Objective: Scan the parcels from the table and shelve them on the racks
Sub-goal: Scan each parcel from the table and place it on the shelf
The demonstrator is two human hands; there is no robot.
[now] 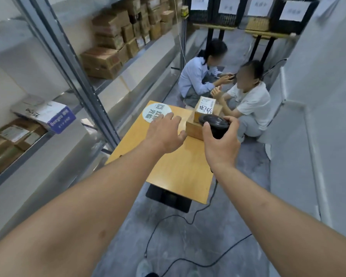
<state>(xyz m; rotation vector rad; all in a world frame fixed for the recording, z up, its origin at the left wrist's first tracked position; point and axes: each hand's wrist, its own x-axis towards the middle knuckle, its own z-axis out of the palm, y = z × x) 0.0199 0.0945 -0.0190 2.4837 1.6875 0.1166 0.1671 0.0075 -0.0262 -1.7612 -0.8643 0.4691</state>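
A small cardboard parcel with a white label and handwritten marks stands at the far right corner of the wooden table, on top of a flatter brown box. My right hand grips a black handheld scanner, held just in front of the parcel. My left hand hovers over the tabletop with fingers stretched forward, its thumb close to the flat box's left side. The metal rack on the left holds several cardboard boxes.
Two people crouch on the floor beyond the table. A round white sticker lies on the table's far left. A black cable trails across the grey floor under the table. Black crates with paper labels stand at the back.
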